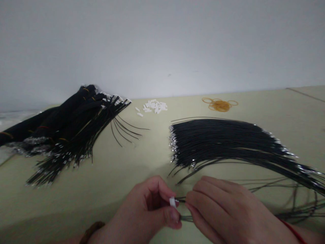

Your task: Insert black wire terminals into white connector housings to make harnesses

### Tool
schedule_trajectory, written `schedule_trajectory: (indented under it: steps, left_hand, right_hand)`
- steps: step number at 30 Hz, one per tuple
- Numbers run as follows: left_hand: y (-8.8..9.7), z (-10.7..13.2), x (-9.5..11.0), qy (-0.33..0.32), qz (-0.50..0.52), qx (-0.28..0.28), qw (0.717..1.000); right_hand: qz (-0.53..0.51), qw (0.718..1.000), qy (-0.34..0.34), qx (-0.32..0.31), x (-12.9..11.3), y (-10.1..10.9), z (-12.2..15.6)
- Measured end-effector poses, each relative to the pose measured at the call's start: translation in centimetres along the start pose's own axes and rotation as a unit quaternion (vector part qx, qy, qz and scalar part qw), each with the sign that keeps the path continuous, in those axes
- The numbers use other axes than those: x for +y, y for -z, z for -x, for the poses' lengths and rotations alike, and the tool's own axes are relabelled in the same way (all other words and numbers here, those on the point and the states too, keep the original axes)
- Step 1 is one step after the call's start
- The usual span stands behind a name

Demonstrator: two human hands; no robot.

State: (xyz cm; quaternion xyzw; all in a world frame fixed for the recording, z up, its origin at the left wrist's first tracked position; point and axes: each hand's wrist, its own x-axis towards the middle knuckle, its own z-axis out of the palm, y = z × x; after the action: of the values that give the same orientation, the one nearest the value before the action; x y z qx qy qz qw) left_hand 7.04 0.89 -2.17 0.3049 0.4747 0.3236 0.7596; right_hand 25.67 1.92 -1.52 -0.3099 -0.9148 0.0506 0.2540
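Between the thumb and fingers of my left hand [149, 206] is a small white connector housing [172, 202]. My right hand [223, 206], fingers pinched together, grips thin black wires [180, 199] whose ends reach the housing. A few more wires run below, between my left thumb and right hand. Whether their tips sit fully inside the housing I cannot tell. Long wires trail off past my right wrist. Just beyond my hands lies a wide row of black wires [218, 139] with shiny metal terminals at both ends.
Several loose white housings [155, 106] lie near the wall. A heap of yellow rubber bands [220, 104] is at the back right. On the left, black wire bundles [76, 118] are piled, some with white connectors at their tips. The table [122, 176] meets a pale wall [162, 47].
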Motion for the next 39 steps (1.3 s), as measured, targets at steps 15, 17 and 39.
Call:
schedule_trajectory:
  steps: [15,17,39]
  left_hand:
    - [-0.1,0.1,-0.2,0.013,-0.048,0.001,0.999]
    - [-0.1,0.0,-0.2,0.020,-0.066,0.002,0.998]
    - [0.1,-0.1,-0.2,0.005,-0.061,0.006,0.998]
  right_hand:
    - [-0.098,0.993,-0.040,-0.043,2.3,-0.2,-1.2]
    - [-0.069,0.995,-0.027,-0.067,3.4,-0.6,-1.4]
    - [0.023,0.998,0.040,-0.038,0.3,0.4,-0.7]
